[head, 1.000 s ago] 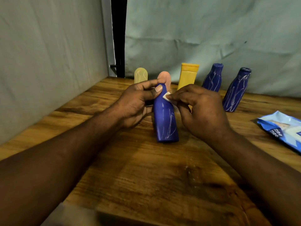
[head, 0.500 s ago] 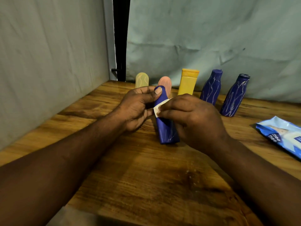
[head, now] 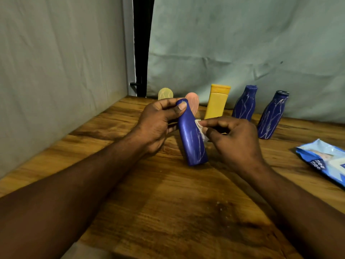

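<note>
Both bare forearms reach in from the lower corners and meet near the middle. The left hand [head: 158, 124] curls round the neck of a tilted dark-blue plastic bottle [head: 192, 144], thumb pressed near its top. The right hand [head: 235, 139], its back to the camera, pinches a small white wipe [head: 200, 126] against the bottle's side, its other fingers loosely curled

A yellow bottle [head: 216, 103] and two blue bottles [head: 244, 104] [head: 271, 116] stand at the back, with a wipes packet [head: 324, 161] lying to the right.
</note>
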